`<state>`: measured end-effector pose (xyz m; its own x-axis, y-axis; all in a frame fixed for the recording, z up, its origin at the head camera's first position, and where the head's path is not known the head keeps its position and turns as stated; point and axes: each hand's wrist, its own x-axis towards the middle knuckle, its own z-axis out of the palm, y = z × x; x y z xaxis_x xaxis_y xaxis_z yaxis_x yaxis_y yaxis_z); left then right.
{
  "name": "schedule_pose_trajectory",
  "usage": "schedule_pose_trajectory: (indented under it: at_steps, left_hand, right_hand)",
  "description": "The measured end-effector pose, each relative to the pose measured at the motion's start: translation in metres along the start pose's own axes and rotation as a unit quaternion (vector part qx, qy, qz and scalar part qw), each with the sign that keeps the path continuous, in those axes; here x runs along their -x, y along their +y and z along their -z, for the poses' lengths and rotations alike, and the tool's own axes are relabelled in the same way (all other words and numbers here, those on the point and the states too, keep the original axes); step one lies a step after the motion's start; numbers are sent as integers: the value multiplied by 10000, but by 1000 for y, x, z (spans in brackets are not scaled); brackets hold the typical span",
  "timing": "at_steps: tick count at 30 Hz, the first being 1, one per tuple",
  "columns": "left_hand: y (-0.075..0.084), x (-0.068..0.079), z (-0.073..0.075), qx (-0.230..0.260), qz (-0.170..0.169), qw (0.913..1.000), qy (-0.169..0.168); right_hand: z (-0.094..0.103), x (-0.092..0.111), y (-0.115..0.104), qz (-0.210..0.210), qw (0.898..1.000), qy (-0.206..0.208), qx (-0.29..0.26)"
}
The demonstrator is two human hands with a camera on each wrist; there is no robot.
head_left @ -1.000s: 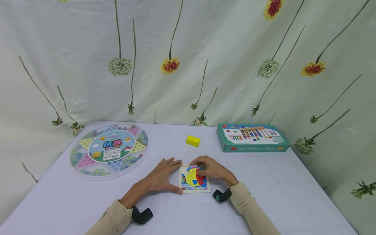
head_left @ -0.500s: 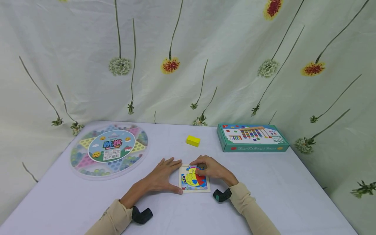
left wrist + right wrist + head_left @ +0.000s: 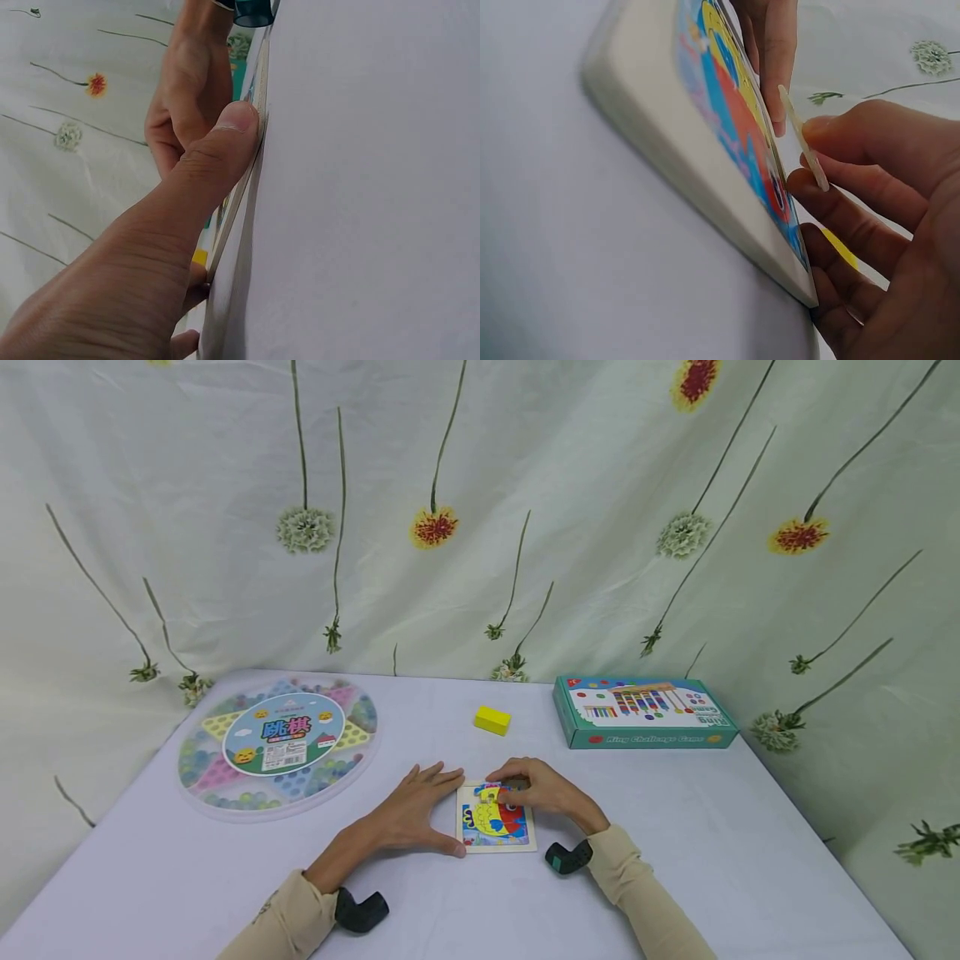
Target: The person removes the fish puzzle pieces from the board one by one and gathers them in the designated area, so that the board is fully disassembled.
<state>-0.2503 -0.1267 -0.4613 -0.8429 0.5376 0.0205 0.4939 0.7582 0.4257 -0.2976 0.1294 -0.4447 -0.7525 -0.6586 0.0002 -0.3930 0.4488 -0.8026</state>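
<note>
Carefully, I'm pinching one piece (image 3: pixel 805 146), best held level, in the right hand (image 3: pixel 546 787) near the puzzle's (image 3: pixel 501 849) far edge, spread left hand (image 3: pixel 417 814) bracing its left edge.

The puzzle (image 3: pixel 495 828) is yellow, red and blue within a cream frame; the piece (image 3: pixel 803 139) is cream-edged. On the white desk (image 3: pixel 450 914), the block (image 3: pixel 492 720) is yellow, the box (image 3: pixel 645 714) at the far right corner green, the disc (image 3: pixel 285 735) at the far left corner star-patterned in pink, yellow and blue.
</note>
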Motion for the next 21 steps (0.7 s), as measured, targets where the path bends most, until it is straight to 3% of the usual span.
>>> schedule_pose_trajectory:
  at_steps: [11,21]
  left_hand:
    - [1,1,-2,25,42,10000,73]
    - [0,0,-2,4,57,9999,125]
  right_hand:
    - [17,7,1,126,9995,289,-11]
    - [42,28,3,-54,9980,609,137]
